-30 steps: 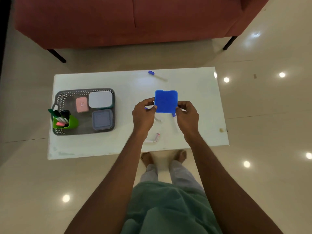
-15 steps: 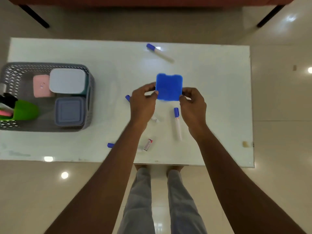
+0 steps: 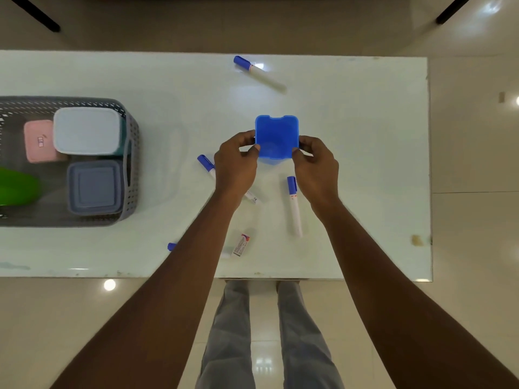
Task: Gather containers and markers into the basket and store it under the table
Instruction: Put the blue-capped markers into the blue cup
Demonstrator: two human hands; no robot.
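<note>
So right now both hands are on the blue container (image 3: pixel 276 137), held up over the middle of the white surface (image 3: pixel 365 136): left hand (image 3: pixel 236 161) pinching its left edge and right hand (image 3: pixel 316 164) pinching its right edge, fingers pressed onto it. Looks like the gathering step is mid-way, since the grey basket (image 3: pixel 132 164) at the far left already has a white box, a pink one, a grey one and a green cup in it. Next I'd guess it gets carried left into the basket, then the loose markers like the one near the right hand (image 3: pixel 294 206) and the far one (image 3: pixel 259 73) need collecting.
</note>
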